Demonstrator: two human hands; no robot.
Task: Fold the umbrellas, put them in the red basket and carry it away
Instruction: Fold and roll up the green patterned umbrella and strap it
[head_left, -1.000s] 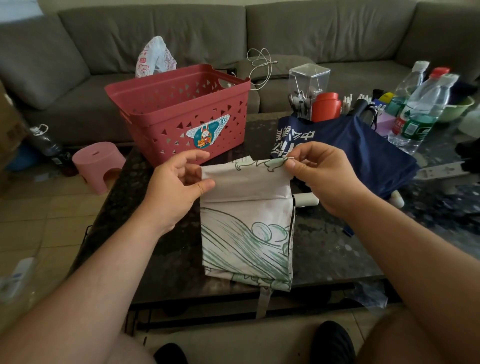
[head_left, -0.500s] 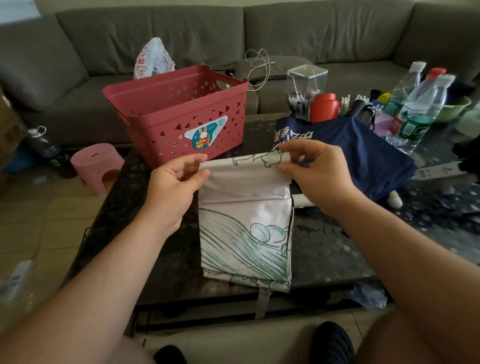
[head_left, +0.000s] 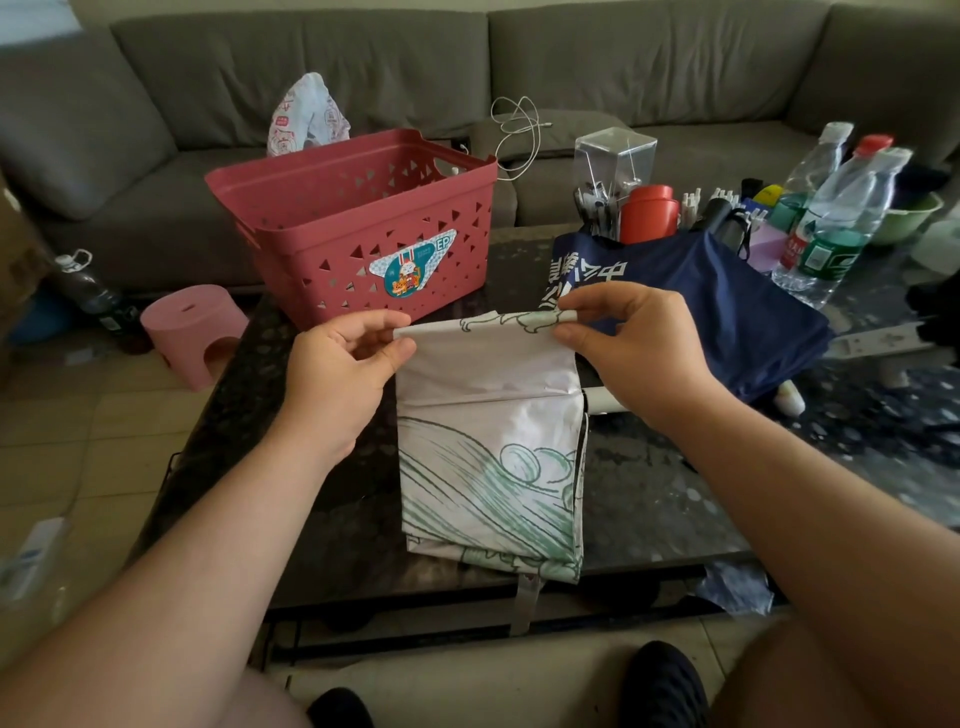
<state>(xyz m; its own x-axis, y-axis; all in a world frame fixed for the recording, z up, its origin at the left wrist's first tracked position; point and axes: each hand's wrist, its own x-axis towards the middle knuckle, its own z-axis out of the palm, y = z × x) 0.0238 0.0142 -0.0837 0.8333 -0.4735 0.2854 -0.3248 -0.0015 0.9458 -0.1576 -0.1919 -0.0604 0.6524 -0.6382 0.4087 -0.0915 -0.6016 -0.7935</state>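
Observation:
A white umbrella (head_left: 488, 447) with green line drawings lies flat on the dark table (head_left: 654, 499), its closing strap hanging over the front edge. My left hand (head_left: 343, 364) pinches the left end of its far fold, and my right hand (head_left: 623, 338) pinches the right end. The fold is raised a little off the table. A white handle end pokes out under my right wrist. A navy umbrella (head_left: 727, 312) with white lettering lies behind my right hand. The red basket (head_left: 358, 244) stands on the table's far left with nothing visible inside.
Water bottles (head_left: 836, 218), a red cup (head_left: 649, 213), a clear box (head_left: 613, 161) and pens crowd the table's far right. A pink stool (head_left: 192, 327) sits on the tiled floor at left. A grey sofa (head_left: 623, 78) with a white cable runs behind.
Both hands have lifted the umbrella's far fold slightly up and away from me. The rest of the umbrella stays flat on the table.

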